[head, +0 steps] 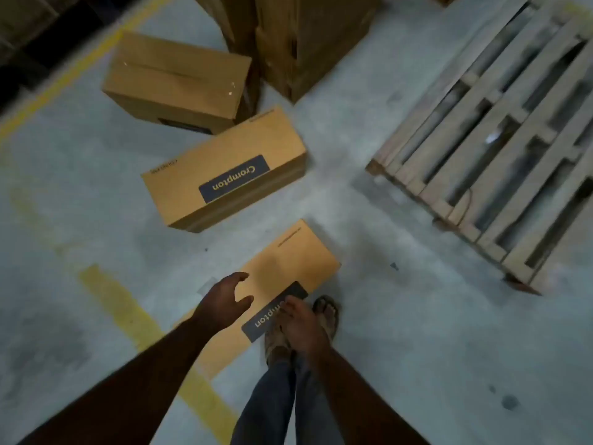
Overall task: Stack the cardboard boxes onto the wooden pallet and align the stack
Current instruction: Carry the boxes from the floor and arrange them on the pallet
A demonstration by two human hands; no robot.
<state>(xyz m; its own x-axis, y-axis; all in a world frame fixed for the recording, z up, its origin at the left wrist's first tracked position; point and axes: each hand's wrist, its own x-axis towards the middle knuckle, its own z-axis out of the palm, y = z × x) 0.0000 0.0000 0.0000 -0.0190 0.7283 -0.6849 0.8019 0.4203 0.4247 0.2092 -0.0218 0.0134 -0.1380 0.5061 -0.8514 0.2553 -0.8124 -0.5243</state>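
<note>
The fingers (242,277) of the left hand (224,301) are spread and loosely curved, hovering over the near end of the nearest cardboard box (282,268) and holding nothing; whether they touch the cardboard cannot be told. The right hand (301,319) reaches over the same box at its dark printed label (272,311), fingers loosely bent and together, gripping nothing that shows; contact there is also unclear. This box lies flat on the concrete floor (385,332), beside a sandalled foot (327,316) and over a yellow floor line (128,316). Beyond it, a 2nd box (224,168) with a "Crompton" label lies on the floor, and a 3rd box (176,81) sits farther off, its corner close to the 2nd. Taller dark cartons (305,36) stand behind them. The wooden pallet (500,149) lies well apart to the right, bare of boxes.
</note>
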